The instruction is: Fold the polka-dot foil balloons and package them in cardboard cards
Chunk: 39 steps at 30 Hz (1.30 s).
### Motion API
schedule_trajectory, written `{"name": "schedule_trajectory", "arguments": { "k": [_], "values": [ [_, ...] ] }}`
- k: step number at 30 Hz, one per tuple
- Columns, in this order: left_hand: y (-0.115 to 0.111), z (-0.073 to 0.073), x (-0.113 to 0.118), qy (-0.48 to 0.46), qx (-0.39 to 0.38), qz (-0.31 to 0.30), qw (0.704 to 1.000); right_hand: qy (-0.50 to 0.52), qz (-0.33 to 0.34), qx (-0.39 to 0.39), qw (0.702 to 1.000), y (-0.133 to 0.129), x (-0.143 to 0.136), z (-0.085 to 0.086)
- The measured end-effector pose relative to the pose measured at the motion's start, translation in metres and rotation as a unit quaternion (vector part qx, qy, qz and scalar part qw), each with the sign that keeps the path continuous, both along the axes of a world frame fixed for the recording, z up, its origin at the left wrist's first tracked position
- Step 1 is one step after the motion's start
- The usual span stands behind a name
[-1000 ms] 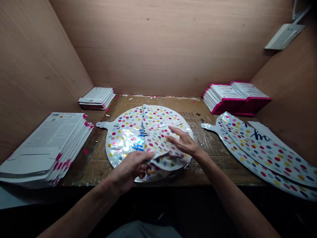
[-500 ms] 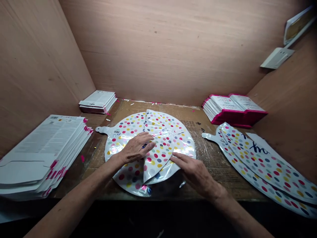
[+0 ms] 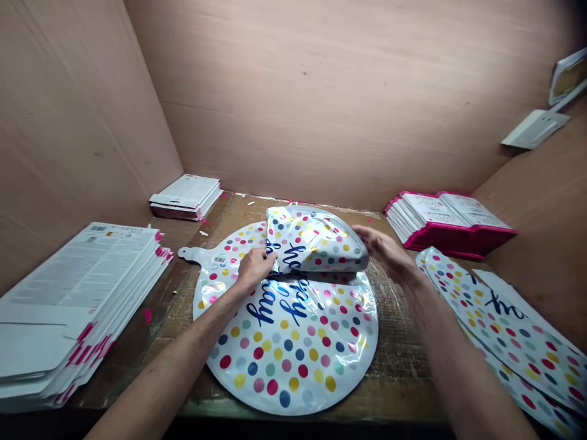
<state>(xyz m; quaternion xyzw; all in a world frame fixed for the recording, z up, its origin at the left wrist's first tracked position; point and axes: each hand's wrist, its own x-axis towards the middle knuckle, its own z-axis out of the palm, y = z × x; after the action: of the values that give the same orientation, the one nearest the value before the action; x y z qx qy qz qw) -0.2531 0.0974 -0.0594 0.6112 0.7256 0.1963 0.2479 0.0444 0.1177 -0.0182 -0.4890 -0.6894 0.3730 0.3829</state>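
Observation:
Polka-dotted round foil balloons with blue lettering lie flat in the middle, the near one (image 3: pixel 288 366) spread out with its tab pointing left. On top, a folded dotted balloon (image 3: pixel 321 238) covers the back right part. My left hand (image 3: pixel 255 266) pinches the left edge of this folded piece near the centre. At its right edge is my right hand (image 3: pixel 380 247), fingers bent, partly behind the fold; whether it grips the edge is hard to tell.
Stacks of white printed cards stand at the left (image 3: pixel 77 293) and back left (image 3: pixel 188 194). Pink-edged packets (image 3: pixel 449 223) are at the back right. More dotted balloons (image 3: pixel 509 318) lie at the right. Wooden walls (image 3: pixel 321 91) enclose the table (image 3: pixel 398 360).
The near lower part now lies spread with its lettering showing, and the top piece is folded toward the back. My left hand has closed on it; my right hand has moved back and right.

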Motion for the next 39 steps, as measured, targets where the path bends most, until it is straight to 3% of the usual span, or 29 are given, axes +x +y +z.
{"name": "schedule_trajectory", "arguments": {
  "k": [1, 4, 6, 8, 12, 14, 16, 19, 22, 27, 29, 32, 35, 37, 39],
  "values": [
    [0.003, -0.002, 0.001, 0.004, -0.003, 0.005, 1.0, 0.031, -0.012, -0.006, 0.999, -0.01, 0.01, -0.018],
    [0.008, -0.007, 0.002, 0.023, 0.0, 0.022, 0.999, -0.003, -0.112, -0.015, 0.994, -0.025, 0.025, -0.063],
    [0.007, -0.009, 0.004, 0.035, 0.011, 0.034, 0.999, -0.023, -0.164, 0.011, 0.986, -0.021, 0.025, -0.081],
    [0.003, -0.009, 0.004, 0.04, 0.023, 0.042, 0.998, -0.019, -0.179, 0.034, 0.983, -0.013, 0.023, -0.089],
    [-0.014, -0.012, -0.004, -0.003, 0.077, 0.007, 0.997, -0.014, -0.147, 0.019, 0.989, -0.008, 0.03, -0.087],
    [-0.028, -0.017, -0.013, -0.08, 0.154, -0.079, 0.982, 0.02, -0.091, -0.007, 0.996, -0.014, 0.038, -0.084],
    [-0.044, -0.022, -0.024, -0.138, 0.227, -0.194, 0.944, 0.058, -0.026, 0.001, 0.998, -0.023, 0.044, -0.079],
    [-0.068, -0.026, -0.038, -0.133, 0.258, -0.341, 0.894, -0.03, 0.066, 0.081, 0.994, -0.04, 0.043, -0.067],
    [-0.087, -0.027, -0.047, -0.104, 0.253, -0.423, 0.864, -0.208, 0.165, 0.177, 0.948, -0.063, 0.031, -0.052],
    [-0.103, -0.036, -0.058, -0.081, 0.283, -0.447, 0.845, -0.376, 0.224, 0.269, 0.858, -0.102, 0.016, -0.042],
    [-0.105, -0.039, -0.061, -0.083, 0.282, -0.436, 0.851, -0.381, 0.241, 0.268, 0.852, -0.108, 0.017, -0.05],
    [-0.105, -0.037, -0.06, -0.106, 0.236, -0.342, 0.903, -0.291, 0.22, 0.206, 0.908, -0.103, 0.02, -0.065],
    [-0.095, -0.028, -0.053, -0.107, 0.144, -0.174, 0.968, -0.207, 0.073, 0.097, 0.971, -0.08, 0.012, -0.073],
    [-0.082, -0.024, -0.047, -0.115, 0.091, -0.055, 0.988, -0.212, -0.026, 0.061, 0.975, -0.063, -0.001, -0.073],
    [-0.068, -0.023, -0.042, -0.144, 0.053, 0.045, 0.987, -0.259, -0.088, 0.061, 0.96, -0.049, -0.018, -0.072]
  ]
}}
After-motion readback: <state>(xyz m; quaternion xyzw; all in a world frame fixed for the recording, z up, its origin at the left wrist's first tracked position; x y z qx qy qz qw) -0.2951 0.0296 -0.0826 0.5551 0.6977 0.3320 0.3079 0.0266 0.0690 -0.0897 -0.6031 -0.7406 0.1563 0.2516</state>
